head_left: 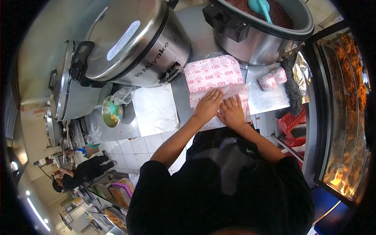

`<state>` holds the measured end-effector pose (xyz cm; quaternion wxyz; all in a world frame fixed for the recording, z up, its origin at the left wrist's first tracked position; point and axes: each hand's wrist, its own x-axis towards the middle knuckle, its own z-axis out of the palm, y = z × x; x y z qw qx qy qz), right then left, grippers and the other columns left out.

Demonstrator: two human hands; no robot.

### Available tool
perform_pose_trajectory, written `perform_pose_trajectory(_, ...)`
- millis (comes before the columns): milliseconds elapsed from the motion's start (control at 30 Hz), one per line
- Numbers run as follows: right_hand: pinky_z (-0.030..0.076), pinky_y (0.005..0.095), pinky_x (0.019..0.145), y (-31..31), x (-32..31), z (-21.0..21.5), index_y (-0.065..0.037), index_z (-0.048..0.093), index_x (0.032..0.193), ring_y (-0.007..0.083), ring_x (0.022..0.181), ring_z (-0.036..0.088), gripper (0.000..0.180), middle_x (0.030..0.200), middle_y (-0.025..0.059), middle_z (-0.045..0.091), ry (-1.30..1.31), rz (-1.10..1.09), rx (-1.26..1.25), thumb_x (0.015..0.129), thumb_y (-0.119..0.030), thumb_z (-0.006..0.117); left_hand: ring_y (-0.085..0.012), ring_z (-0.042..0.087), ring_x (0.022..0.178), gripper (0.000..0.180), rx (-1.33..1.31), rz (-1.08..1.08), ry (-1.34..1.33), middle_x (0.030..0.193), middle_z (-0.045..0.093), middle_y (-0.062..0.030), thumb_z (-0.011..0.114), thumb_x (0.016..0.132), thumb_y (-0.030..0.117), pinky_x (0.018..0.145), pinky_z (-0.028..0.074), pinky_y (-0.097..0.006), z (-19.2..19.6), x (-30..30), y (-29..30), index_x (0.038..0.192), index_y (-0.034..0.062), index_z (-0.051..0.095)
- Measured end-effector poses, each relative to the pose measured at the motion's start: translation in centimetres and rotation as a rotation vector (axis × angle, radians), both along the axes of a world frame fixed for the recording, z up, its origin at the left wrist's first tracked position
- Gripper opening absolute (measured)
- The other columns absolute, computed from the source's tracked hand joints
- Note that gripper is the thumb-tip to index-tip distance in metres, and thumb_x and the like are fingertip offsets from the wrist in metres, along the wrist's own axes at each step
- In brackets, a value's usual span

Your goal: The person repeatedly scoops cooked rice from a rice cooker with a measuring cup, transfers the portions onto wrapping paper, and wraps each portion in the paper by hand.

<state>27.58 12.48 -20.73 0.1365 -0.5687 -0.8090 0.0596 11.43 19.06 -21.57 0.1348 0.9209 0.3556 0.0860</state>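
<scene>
Both hands rest side by side on sheets of white wrapping paper with red print [213, 74], at the near edge of a metal counter. My left hand [208, 105] lies with fingers stretched forward over a fold in the paper. Close beside it, my right hand [234, 113] presses down with its fingers extended too. Whatever lies under the fold is hidden. To the right sit two small round packets [273, 79] wrapped in the same printed paper. Left of the sheets is a stack of plain white paper [156, 107].
An open rice cooker [250, 45] of dark reddish-brown rice holds a turquoise scoop [260, 8]. A lidded steel cooker [137, 43] stands left of it, near a metal bowl [112, 111]. A lit glass case of fried food [344, 113] flanks the right. Another person [84, 172] stands far left.
</scene>
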Motion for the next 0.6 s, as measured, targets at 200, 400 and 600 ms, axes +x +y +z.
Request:
perform_pose_trajectory(200,0.026,0.0513,0.109,-1.3,2.9,-2.1,-0.007,0.059,0.118,0.0304,0.121,0.046,0.046,0.119,0.0133,0.056,0.244,0.121,0.292,0.080,-0.032,0.065,-0.0382,0.025,0.141,0.071,-0.048,-0.057,-0.057,0.150,0.030,-0.0213,0.057,0.088,0.037,0.116,0.018,-0.045,2.7,-0.6,-1.9,0.140,-0.0058,0.035)
perform_pose_trajectory(400,0.027,0.0480,0.110,-0.5,4.2,-2.0,-0.006,0.051,0.131,0.0214,0.120,0.052,0.049,0.129,0.0072,0.057,-0.065,-0.005,0.050,0.086,-0.020,0.060,-0.0334,0.032,0.138,0.069,-0.194,0.036,-0.123,0.150,0.032,-0.0176,0.060,0.087,0.034,0.112,0.027,-0.046,-0.6,-4.3,-4.7,0.141,-0.0020,0.037)
perform_pose_trajectory(600,0.038,0.0442,0.098,2.3,6.5,-0.9,-0.011,0.066,0.107,0.0213,0.103,0.057,0.028,0.103,0.0035,0.068,0.124,0.028,-0.002,0.080,-0.011,0.063,-0.0306,0.059,0.102,0.022,0.129,0.159,-0.145,0.114,0.061,-0.0091,0.058,0.085,0.011,0.088,0.049,-0.041,-1.2,-5.9,-1.8,0.105,0.0016,0.061)
